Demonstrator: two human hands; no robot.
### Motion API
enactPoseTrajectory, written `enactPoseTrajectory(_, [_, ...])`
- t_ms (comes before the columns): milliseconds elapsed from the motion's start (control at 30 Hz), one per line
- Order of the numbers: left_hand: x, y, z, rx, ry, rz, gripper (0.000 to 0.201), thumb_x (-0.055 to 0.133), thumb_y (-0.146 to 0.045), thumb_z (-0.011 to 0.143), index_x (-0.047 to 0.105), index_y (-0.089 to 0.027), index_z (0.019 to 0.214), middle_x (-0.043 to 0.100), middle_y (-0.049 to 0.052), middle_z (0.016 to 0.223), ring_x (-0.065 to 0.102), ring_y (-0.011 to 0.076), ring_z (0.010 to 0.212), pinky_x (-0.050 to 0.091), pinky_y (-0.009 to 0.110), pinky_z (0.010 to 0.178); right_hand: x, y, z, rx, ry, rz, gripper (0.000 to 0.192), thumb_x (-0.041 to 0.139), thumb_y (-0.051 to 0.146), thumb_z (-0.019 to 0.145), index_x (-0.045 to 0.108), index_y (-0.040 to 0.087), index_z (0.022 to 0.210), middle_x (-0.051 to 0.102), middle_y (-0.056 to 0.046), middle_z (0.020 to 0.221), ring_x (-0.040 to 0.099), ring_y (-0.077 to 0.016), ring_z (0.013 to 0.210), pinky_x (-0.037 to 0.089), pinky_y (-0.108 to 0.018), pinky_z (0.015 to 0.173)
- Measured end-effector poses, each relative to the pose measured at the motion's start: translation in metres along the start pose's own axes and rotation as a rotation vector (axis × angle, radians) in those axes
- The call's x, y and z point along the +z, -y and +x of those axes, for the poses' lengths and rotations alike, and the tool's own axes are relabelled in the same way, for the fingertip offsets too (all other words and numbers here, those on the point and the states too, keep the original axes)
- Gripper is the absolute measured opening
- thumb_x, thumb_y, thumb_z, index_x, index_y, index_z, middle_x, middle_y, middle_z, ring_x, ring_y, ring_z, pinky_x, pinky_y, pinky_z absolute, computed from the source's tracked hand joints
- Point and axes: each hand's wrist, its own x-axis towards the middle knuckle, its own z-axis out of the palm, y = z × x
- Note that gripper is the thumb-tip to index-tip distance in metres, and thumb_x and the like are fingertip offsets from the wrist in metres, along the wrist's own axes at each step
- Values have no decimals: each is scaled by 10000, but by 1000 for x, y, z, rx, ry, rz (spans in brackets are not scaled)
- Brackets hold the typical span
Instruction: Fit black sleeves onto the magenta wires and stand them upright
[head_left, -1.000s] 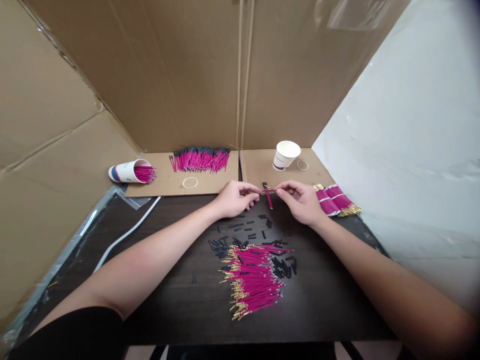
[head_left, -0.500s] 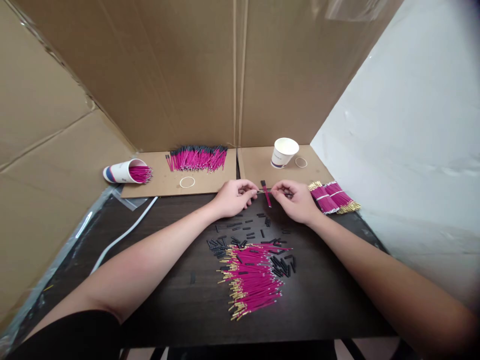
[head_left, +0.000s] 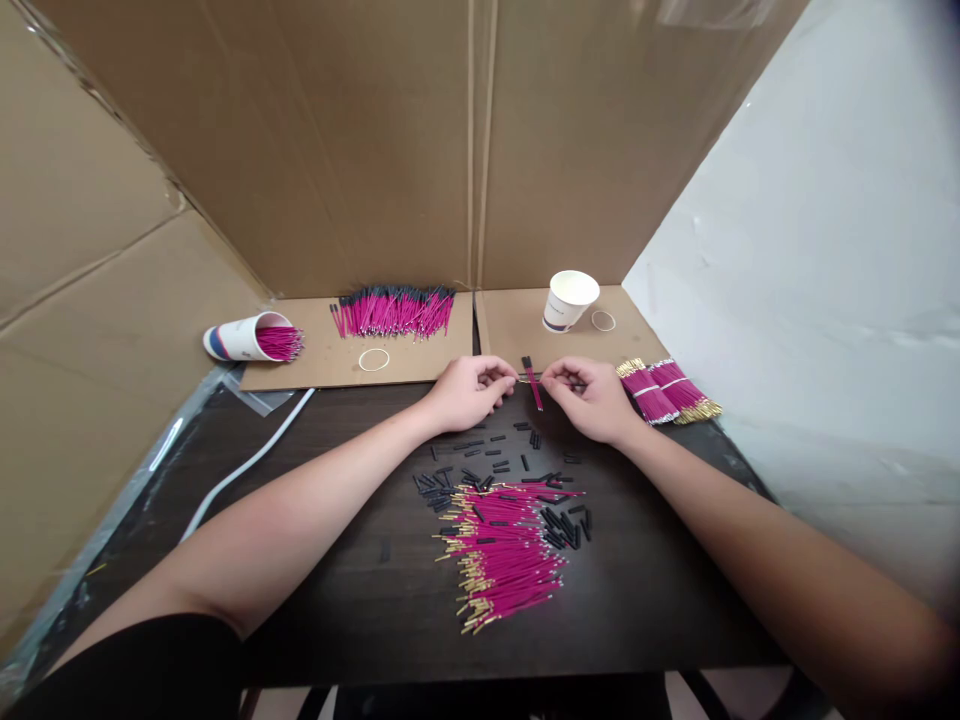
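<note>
Both hands meet over the far side of the dark counter [head_left: 315, 560], the left hand [head_left: 469, 390] and right hand [head_left: 589, 395] each pinched narrow on a thin pink wire [head_left: 533, 385] between them. Nearer lies a wire pile [head_left: 502, 555] amid black sleeves [head_left: 487, 460]. Bundles [head_left: 664, 390] sit just right of the right hand, an upright cup [head_left: 570, 298] beyond.

Both forearms are bare from wrist to above the elbow, with no watch, bracelet or ring to be seen. The left hand [head_left: 469, 392] and the right hand [head_left: 589, 398] wear no gloves. A black garment [head_left: 127, 668] shows at the lower left corner of the view, beside the left upper arm. The right arm's upper part blurs at the frame's edge.
</note>
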Motion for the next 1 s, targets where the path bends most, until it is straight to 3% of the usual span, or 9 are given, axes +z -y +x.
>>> enactPoseTrajectory(700, [-1, 5, -1, 91, 13, 46, 102, 717, -175, 1050, 798, -125, 1087, 813, 77, 923, 663, 115, 679, 562, 267, 680, -1, 9, 2, -1, 82, -51, 302, 696, 434, 1061, 823, 224, 884, 805, -62, 840, 691, -231, 730, 506, -367, 686])
enactPoseTrajectory(1000, [0, 0, -2, 94, 12, 71, 136, 705, -197, 1042, 805, -122, 1097, 815, 94, 943, 672, 131, 720, 554, 263, 673, -2, 13, 2, 26, 114, -59, 354, 664, 462, 1072, 806, 228, 849, 782, -47, 788, 648, -219, 689, 475, -370, 659])
